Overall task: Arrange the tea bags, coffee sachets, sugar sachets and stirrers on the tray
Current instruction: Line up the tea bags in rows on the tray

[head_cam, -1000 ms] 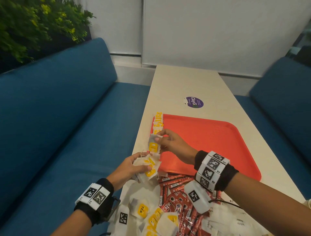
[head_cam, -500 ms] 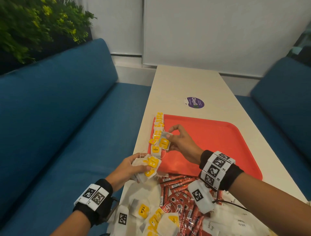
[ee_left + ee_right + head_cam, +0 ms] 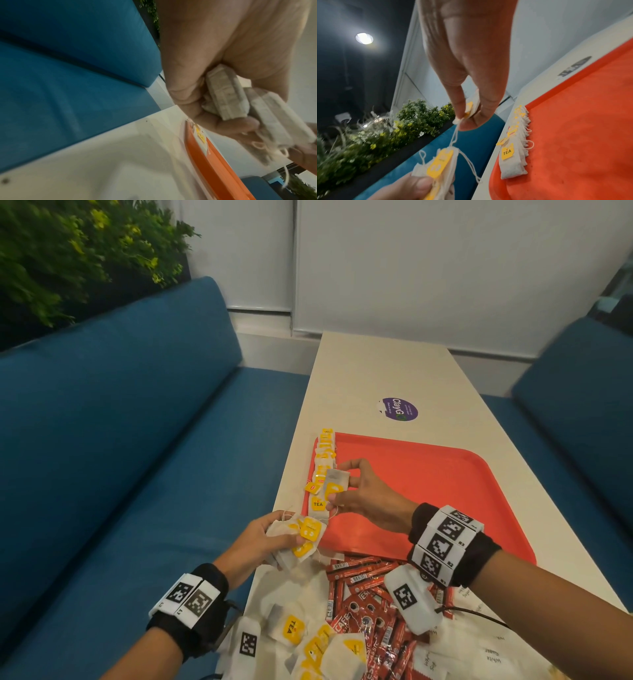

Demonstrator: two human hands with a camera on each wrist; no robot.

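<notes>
An orange tray lies on the pale table, with a row of tea bags along its left edge. Just above the near end of that row, my right hand pinches one yellow-tagged tea bag between fingers and thumb. In the right wrist view the pinched tea bag trails a string down to the bunch. My left hand grips that bunch of tea bags at the tray's near left corner; its fingers wrap the bunch.
Red coffee sachets, loose tea bags and white sugar sachets are heaped on the table in front of the tray. A purple sticker lies beyond the tray. Blue sofas flank the table.
My right hand has carried a tea bag from beside the left hand's bunch up and away to the near end of the row on the tray. The left hand has stayed put.
</notes>
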